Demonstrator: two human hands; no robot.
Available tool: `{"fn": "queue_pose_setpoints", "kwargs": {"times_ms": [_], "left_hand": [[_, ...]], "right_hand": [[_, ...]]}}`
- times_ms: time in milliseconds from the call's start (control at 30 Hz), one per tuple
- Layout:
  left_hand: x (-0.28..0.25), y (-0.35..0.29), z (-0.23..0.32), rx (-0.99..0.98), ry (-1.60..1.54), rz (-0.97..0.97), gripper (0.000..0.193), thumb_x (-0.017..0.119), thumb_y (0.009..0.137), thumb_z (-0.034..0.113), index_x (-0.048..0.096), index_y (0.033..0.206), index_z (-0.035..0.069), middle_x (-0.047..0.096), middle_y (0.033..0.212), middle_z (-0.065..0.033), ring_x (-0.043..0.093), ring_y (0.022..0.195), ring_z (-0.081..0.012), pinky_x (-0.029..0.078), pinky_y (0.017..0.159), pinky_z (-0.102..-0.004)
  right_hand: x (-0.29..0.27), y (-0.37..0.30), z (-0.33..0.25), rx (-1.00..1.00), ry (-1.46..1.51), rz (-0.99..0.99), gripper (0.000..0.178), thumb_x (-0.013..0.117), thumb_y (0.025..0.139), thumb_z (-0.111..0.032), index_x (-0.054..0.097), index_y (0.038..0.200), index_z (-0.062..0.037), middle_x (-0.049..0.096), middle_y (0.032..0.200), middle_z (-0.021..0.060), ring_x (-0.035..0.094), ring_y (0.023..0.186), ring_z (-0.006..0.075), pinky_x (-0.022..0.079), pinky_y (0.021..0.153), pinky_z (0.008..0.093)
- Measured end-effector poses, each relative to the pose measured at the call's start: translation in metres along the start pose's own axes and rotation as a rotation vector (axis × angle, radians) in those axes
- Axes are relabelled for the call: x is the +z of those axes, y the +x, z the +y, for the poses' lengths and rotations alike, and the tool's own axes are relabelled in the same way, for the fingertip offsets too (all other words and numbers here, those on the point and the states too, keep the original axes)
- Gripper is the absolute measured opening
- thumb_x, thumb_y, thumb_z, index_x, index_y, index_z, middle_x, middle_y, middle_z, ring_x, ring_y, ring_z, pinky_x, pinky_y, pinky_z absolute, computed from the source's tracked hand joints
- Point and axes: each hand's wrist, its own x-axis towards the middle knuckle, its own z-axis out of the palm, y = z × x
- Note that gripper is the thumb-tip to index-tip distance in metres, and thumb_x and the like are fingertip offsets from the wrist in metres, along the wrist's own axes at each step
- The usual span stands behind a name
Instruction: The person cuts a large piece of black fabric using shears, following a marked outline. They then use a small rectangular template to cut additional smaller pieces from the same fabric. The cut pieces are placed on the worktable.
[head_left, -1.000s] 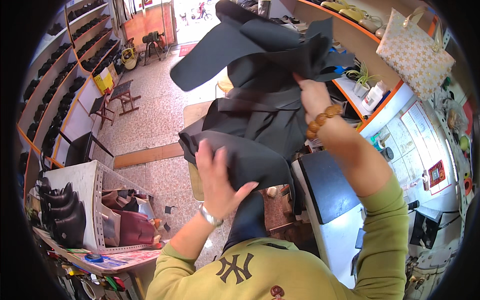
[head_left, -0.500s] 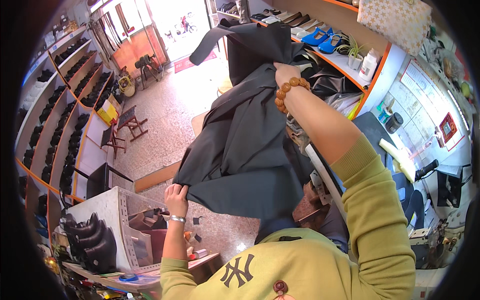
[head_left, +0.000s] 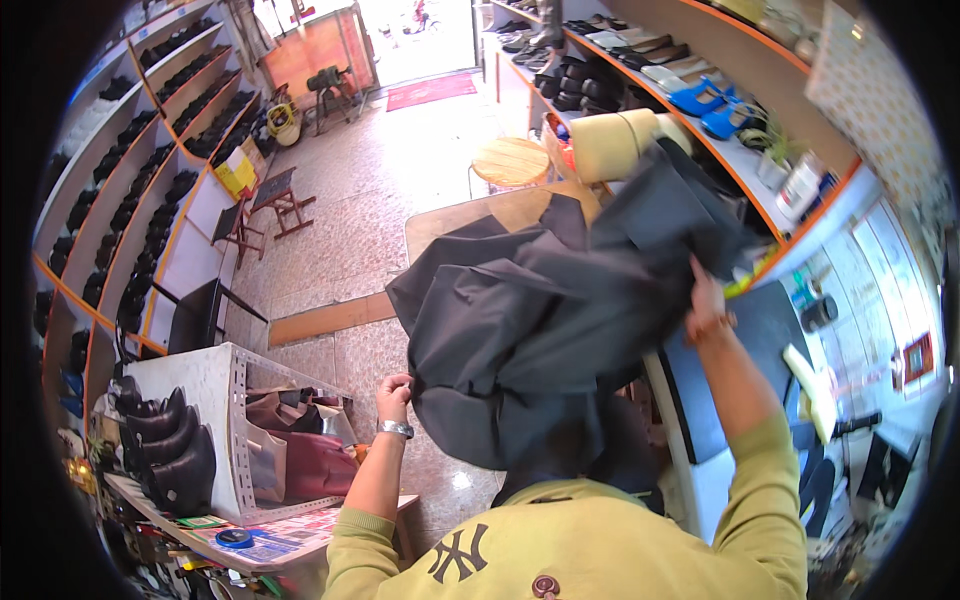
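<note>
A large, loosely bunched sheet of black cloth [head_left: 530,320] spreads in front of me, with deep folds across it. My left hand [head_left: 394,402] is closed in a pinch on its lower left edge; a silver bracelet circles that wrist. At the right, my right hand [head_left: 706,300] grips the cloth's far right part, which stands up and is blurred by motion. Some fingers of this hand are hidden by the folds. The cloth's far side rests over a light brown tabletop [head_left: 450,228].
Left of me, black shoes [head_left: 170,440] stand by a white perforated box [head_left: 240,430] on a low table. At my right is a dark-topped bench [head_left: 735,350]. Shoe shelves [head_left: 640,70] line the right wall. Farther off stand a round wooden stool [head_left: 510,162] and folding stools [head_left: 285,200].
My right hand has moved right and lower, carrying its part of the cloth along. My left hand has shifted slightly right and down. The tabletop and round stool now show more.
</note>
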Motion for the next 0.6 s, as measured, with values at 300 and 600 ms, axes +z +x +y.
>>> {"fn": "queue_pose_setpoints", "kwargs": {"times_ms": [300,600], "left_hand": [[0.063,0.06,0.067,-0.243,0.124,0.042,0.027,0.064,0.089,0.015,0.066,0.111,-0.001,0.068,0.098,-0.0058,0.063,0.085,-0.0155,0.05,0.079,-0.0302],[0.054,0.127,0.379,0.456,0.078,0.204,0.032,0.058,0.087,0.007,0.058,0.116,-0.007,0.065,0.105,-0.0119,0.06,0.09,-0.0202,0.05,0.084,-0.0309]], "right_hand": [[0.018,0.008,0.006,0.545,1.069,0.006,0.047,0.059,0.093,-0.027,0.05,0.13,0.0006,0.058,0.126,0.0117,0.058,0.113,0.0301,0.047,0.097,0.0453],[0.04,0.127,-0.224,0.253,1.31,-0.294,0.042,0.066,0.089,-0.025,0.058,0.124,-0.0052,0.062,0.122,0.0076,0.061,0.108,0.0264,0.048,0.095,0.0442]]}}
